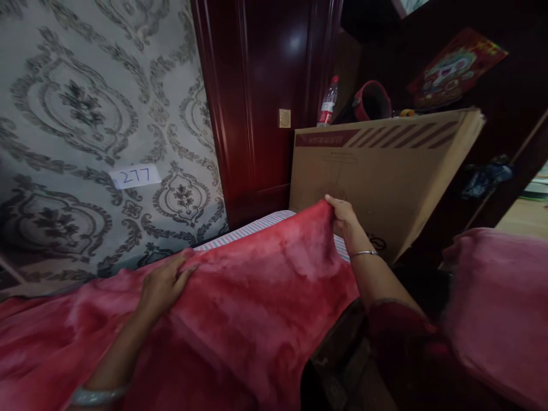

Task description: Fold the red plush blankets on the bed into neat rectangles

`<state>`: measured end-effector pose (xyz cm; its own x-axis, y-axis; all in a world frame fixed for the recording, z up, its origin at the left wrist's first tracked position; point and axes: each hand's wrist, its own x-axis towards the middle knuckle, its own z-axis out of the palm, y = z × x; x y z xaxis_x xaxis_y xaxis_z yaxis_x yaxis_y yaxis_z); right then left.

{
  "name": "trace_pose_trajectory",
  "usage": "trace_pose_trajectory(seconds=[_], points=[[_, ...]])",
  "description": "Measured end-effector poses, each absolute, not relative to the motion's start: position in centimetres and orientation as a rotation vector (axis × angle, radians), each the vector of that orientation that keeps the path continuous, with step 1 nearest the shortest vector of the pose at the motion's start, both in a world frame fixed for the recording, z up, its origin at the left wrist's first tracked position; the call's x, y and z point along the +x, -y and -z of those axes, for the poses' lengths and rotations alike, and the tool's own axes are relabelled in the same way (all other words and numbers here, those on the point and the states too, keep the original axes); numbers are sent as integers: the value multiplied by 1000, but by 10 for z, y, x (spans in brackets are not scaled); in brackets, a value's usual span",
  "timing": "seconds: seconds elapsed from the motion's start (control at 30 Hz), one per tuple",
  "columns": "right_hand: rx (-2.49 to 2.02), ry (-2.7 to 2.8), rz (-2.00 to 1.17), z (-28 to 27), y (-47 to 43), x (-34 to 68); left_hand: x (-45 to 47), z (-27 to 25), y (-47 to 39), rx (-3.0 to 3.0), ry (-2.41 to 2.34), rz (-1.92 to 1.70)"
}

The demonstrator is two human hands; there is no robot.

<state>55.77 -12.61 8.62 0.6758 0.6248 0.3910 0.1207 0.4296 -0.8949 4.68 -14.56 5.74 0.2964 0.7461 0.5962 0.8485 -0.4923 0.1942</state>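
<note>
Right hand (343,216) pinches, left hand (163,282) curls closed on red blanket (257,274); label (136,176) reads "277".

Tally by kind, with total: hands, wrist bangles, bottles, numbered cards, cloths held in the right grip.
Hands: 2 (left hand, right hand)
Wrist bangles: 2 (left bangle, right bangle)
Bottles: 1 (red-capped bottle)
Numbered cards: 1 (card reading 277)
Cloths in right grip: 1 (red cloth)
Total: 7

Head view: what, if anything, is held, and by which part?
Red blanket: the right hand grips its raised corner; the left hand touches its far edge, grip unclear.
</note>
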Motion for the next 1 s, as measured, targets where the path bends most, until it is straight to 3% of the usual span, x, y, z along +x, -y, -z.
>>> trace_pose_trajectory(seconds=[0.23,0.47,0.6,0.83,1.0], points=[[-900,987,-469,-88,143,548,45,-54,147,-2407,1546,965],[-974,842,305,-127,152,538,62,-79,172,-2415,1534,1121],[-1028,673,503,-160,158,540,79,-92,188,-2487,1492,1167],[-1217,645,519,-161,171,539,82,-95,185,-2759,1530,1267],[-1308,661,378,-146,179,533,75,-87,178,-2898,1581,1112]])
